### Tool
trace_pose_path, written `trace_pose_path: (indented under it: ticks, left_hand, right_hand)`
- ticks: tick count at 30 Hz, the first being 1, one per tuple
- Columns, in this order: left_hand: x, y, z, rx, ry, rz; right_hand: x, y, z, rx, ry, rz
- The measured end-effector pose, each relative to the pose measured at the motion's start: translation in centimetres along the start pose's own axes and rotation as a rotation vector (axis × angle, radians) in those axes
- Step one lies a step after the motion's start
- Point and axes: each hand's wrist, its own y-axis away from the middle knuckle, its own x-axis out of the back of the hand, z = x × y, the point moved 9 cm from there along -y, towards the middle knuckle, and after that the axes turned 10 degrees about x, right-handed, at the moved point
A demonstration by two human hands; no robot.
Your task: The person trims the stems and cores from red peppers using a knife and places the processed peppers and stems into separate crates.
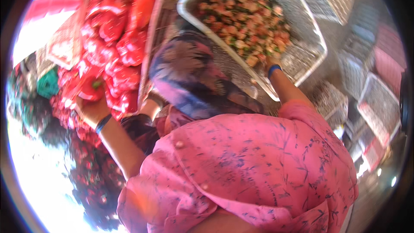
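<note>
My left hand is closed around a red bell pepper with its green stem end facing up. It is at the near end of a crate heaped with glossy red bell peppers. On the right, my right hand reaches over a large pale plastic tub, low against a pile of cut pieces in orange, pink and green that look like pepper cores. Its fingers are blurred and partly hidden among the pieces, so what they hold does not show.
My knee in dark patterned cloth stands between the crate and the tub. Several crates are stacked at the right. A green object and dark netted sacks with red contents lie at the left.
</note>
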Motion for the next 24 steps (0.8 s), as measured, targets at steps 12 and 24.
trace_pose_path:
  ticks: [12, 24]
  left_hand:
    - [-6.0, 3.7, -3.9, -0.064, 0.157, -0.121]
    - [-2.1, 5.9, -3.3, -0.148, 0.209, 0.019]
  right_hand:
    - [-10.9, -3.4, -2.5, 0.100, -0.249, -0.401]
    - [9.9, -0.5, -8.3, -0.124, -1.545, -0.047]
